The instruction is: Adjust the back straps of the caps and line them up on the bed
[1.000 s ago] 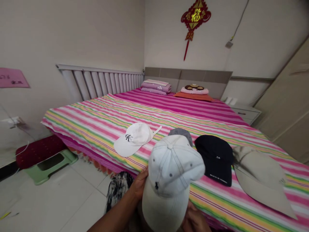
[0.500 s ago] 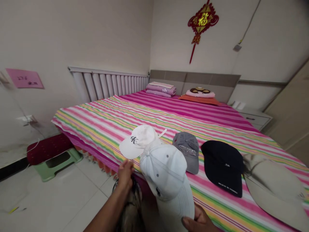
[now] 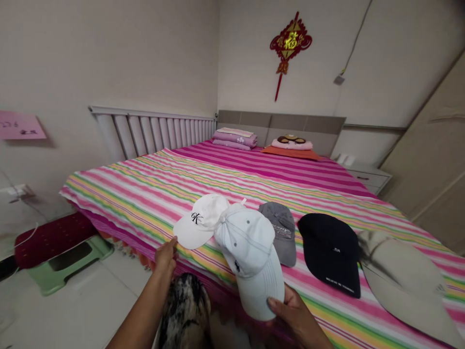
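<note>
My right hand (image 3: 290, 308) grips the light blue baseball cap (image 3: 250, 242) by its brim, thumb on top. The cap is held above the bed's near edge, crown towards the bed. My left hand (image 3: 166, 254) is at the brim tip of a white baseball cap (image 3: 214, 209) with a black monogram, its fingers closed on the edge. This white cap lies on the bed, partly hidden behind the light blue one. To the right lie a grey cap (image 3: 281, 232), a black cap (image 3: 330, 252) and a beige wide-brimmed hat (image 3: 407, 281).
The bed has a striped sheet (image 3: 123, 182), with folded purple bedding (image 3: 236, 139) and a pink folded item (image 3: 292, 144) near the headboard (image 3: 308, 125). A green stool (image 3: 69, 264) stands on the floor at left. A bedside cabinet (image 3: 370, 178) stands at right.
My left hand has moved from below the white cap to its brim tip. The light blue cap has shifted slightly in my right hand's grip, and the view has turned left to right.
</note>
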